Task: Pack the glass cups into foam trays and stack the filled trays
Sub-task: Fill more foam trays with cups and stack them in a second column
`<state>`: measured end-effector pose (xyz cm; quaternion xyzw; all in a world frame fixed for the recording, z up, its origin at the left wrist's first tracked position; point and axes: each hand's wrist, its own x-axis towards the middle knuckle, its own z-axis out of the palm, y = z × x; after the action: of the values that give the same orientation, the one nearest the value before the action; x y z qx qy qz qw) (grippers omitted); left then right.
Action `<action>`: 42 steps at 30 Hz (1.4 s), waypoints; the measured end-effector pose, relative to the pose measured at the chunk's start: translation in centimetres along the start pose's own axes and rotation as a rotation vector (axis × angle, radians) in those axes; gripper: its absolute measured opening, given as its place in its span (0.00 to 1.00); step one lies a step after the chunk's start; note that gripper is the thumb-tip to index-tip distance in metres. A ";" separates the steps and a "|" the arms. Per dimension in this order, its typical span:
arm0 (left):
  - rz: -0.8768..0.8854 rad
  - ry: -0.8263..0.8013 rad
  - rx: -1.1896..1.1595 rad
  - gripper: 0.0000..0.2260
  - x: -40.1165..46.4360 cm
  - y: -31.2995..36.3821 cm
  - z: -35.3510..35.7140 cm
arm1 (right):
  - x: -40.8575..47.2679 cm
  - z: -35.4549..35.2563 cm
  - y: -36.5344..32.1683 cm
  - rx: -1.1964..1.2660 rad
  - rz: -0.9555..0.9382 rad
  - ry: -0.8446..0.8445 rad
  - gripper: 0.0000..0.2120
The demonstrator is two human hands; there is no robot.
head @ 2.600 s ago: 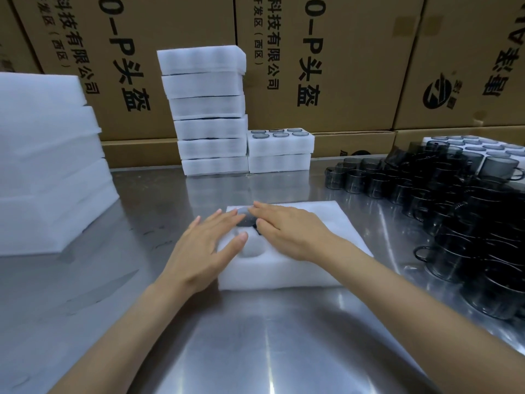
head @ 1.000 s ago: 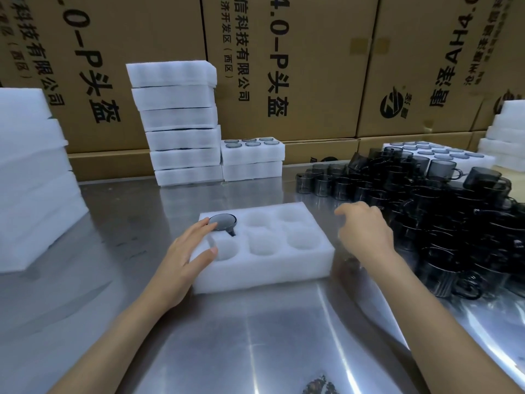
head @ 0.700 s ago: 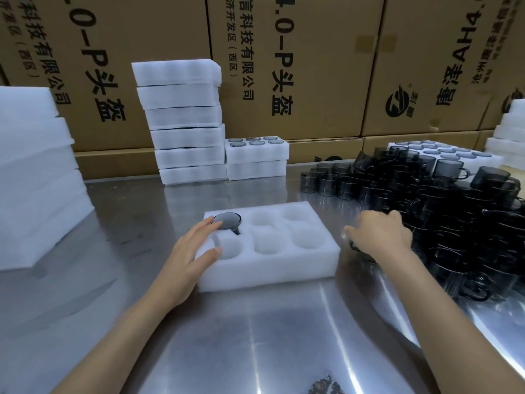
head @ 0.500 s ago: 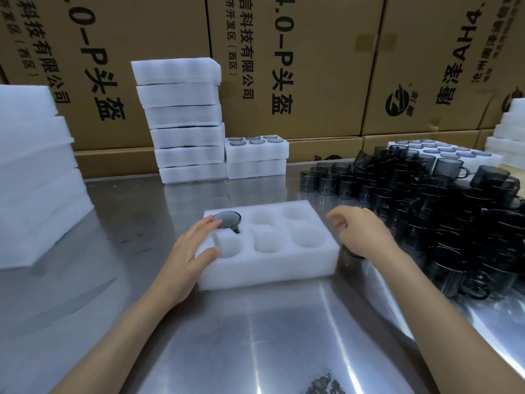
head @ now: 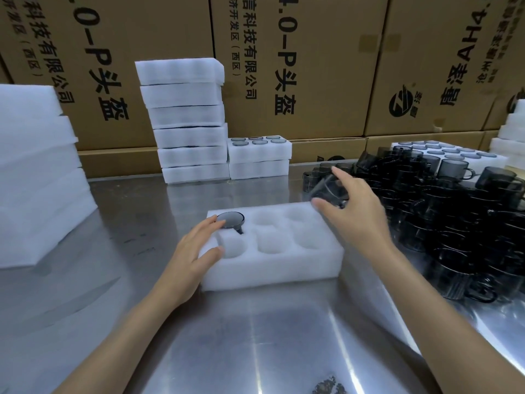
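A white foam tray [head: 272, 265] with six round pockets lies in the middle of the steel table. One dark glass cup [head: 230, 219] sits upside down in its far left pocket. My left hand [head: 193, 251] rests flat on the tray's left end, fingers by that cup. My right hand [head: 352, 211] grips a second smoky glass cup [head: 326, 191], tilted and blurred, in the air over the tray's far right corner. A big heap of dark glass cups [head: 443, 211] covers the table's right side.
A tall stack of foam trays [head: 187, 120] and a shorter filled stack [head: 258, 157] stand at the back against cardboard boxes [head: 298, 66]. More foam [head: 37, 177] is piled at the left. Another filled tray [head: 449, 155] lies behind the cup heap.
My right hand went to the cup heap, took a cup, and has lifted it up and left toward the tray. My left hand has stayed on the tray's left end.
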<state>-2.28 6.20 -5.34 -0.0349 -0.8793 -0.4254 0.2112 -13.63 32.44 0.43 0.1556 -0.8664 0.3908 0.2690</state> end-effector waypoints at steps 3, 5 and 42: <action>0.003 0.005 -0.001 0.26 0.1 0.0 0.0 | -0.1 2.1 -2.4 0.026 -0.133 -0.127 0.33; 0.003 0.006 0.002 0.27 0.1 -0.1 0.0 | -0.1 4.1 -3.7 -0.048 -0.195 -0.255 0.33; 0.045 0.004 0.137 0.24 1.2 3.1 -0.7 | -0.2 5.2 -3.0 0.249 -0.152 -0.488 0.19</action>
<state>-2.39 7.49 -2.26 -0.0394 -0.9049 -0.3595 0.2243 -13.81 26.55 -0.78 0.3415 -0.8368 0.4237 0.0597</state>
